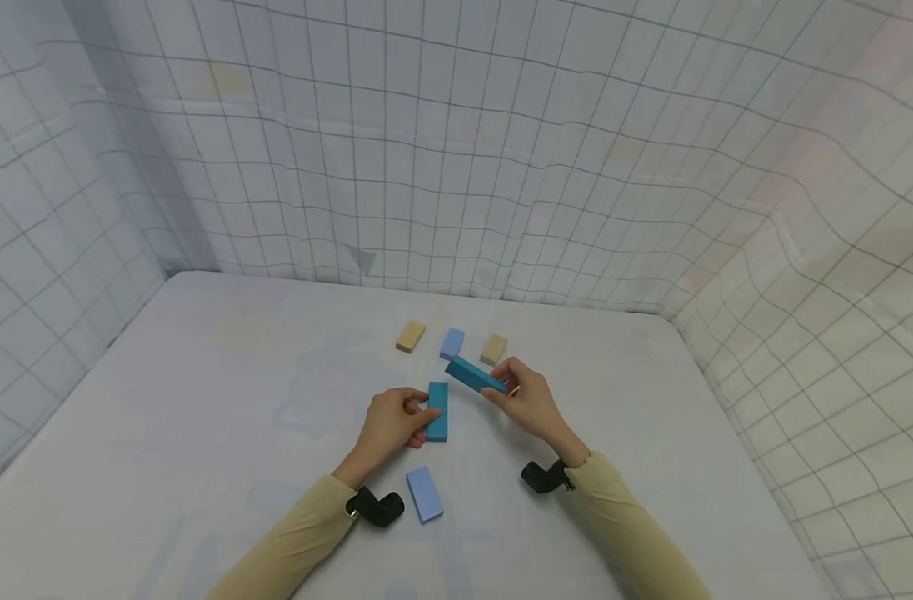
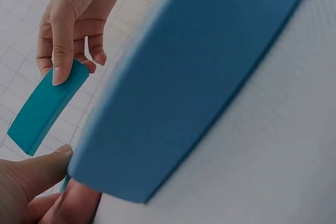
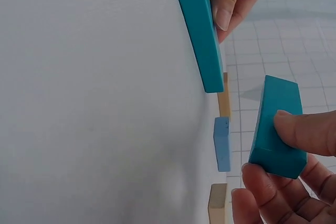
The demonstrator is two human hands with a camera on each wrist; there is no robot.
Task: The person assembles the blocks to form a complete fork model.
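My left hand [image 1: 391, 421] pinches a long teal block [image 1: 438, 398] between thumb and fingers, close over the tabletop. Another teal block [image 1: 468, 373] is held by its near end in my right hand [image 1: 530, 404], raised and tilted above the table. In the right wrist view, the thumb presses on the broad face of this teal block [image 3: 278, 129] and the fingers lie beneath it. A light blue block [image 1: 424, 494] lies flat below my left hand. It looms as a large blue block [image 2: 184, 82] in the left wrist view, hiding most of the left-hand block.
Beyond the hands, a yellow block [image 1: 410, 336], a small blue block [image 1: 452, 342] and a beige block [image 1: 494, 348] lie in a loose row. The white table [image 1: 224, 400] is bounded by grid-patterned curtains [image 1: 441, 150] at the back and sides.
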